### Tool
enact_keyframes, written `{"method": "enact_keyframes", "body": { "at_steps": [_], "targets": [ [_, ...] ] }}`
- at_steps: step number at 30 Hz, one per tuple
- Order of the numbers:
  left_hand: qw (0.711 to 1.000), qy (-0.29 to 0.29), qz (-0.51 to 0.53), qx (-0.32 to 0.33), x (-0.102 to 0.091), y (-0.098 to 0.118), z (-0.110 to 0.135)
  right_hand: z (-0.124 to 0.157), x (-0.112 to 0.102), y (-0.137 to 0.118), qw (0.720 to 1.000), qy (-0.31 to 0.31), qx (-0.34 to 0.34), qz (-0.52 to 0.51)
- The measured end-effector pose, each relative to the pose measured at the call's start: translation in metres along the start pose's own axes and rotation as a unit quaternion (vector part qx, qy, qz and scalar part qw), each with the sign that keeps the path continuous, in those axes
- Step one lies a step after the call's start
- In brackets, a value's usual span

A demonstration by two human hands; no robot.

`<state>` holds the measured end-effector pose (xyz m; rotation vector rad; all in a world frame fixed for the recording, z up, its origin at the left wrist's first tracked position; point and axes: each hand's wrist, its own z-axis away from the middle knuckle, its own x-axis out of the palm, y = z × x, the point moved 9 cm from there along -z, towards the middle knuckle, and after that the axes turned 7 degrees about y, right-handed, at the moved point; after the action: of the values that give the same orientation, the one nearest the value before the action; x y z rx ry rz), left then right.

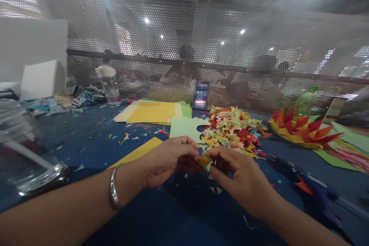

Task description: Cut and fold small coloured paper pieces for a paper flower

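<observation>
Between my two hands, low over the dark blue table, is a small folded paper flower [205,162], pale green outside with some yellow-orange inside. The fingers of my left hand [175,157] close on its left side. My right hand [239,173] pinches it from the right with thumb and fingers. Just beyond my hands lies a heap of small folded paper pieces [230,125] in red, yellow, orange, peach and pale green. A pale green sheet [186,127] with a rounded cut-out lies beside the heap. Part of a yellow sheet [135,152] shows behind my left forearm.
A glue gun [319,196] lies at the right, near a ring of red and yellow paper points [305,130]. Stacked coloured sheets [152,111], a propped phone [201,96] and a lidded cup [108,84] stand further back. A clear jar [25,150] is at left. Paper scraps litter the table.
</observation>
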<state>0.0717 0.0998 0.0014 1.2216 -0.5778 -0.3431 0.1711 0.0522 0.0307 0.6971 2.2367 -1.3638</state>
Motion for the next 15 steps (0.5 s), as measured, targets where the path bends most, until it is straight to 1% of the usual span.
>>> {"method": "enact_keyframes", "body": {
  "at_steps": [2, 4, 9, 11, 15],
  "targets": [
    [1.000, 0.011, -0.011, 0.020, -0.001, 0.005, 0.001, 0.000, -0.001, -0.002, 1.000, 0.001, 0.001, 0.005],
    [0.999, 0.010, -0.008, 0.031, 0.000, 0.007, 0.003, -0.001, -0.001, -0.003, 1.000, 0.001, 0.001, 0.005],
    [0.999, -0.022, 0.032, 0.011, 0.005, 0.004, 0.006, -0.002, -0.005, -0.008, 1.000, 0.012, -0.006, 0.002],
    [0.999, -0.013, 0.024, 0.022, 0.004, 0.005, 0.007, -0.002, -0.006, -0.009, 1.000, 0.015, -0.011, 0.004],
    [0.996, 0.026, -0.034, 0.075, 0.000, 0.013, 0.007, -0.001, -0.010, -0.008, 0.999, 0.033, -0.014, 0.014]
  ]
}}
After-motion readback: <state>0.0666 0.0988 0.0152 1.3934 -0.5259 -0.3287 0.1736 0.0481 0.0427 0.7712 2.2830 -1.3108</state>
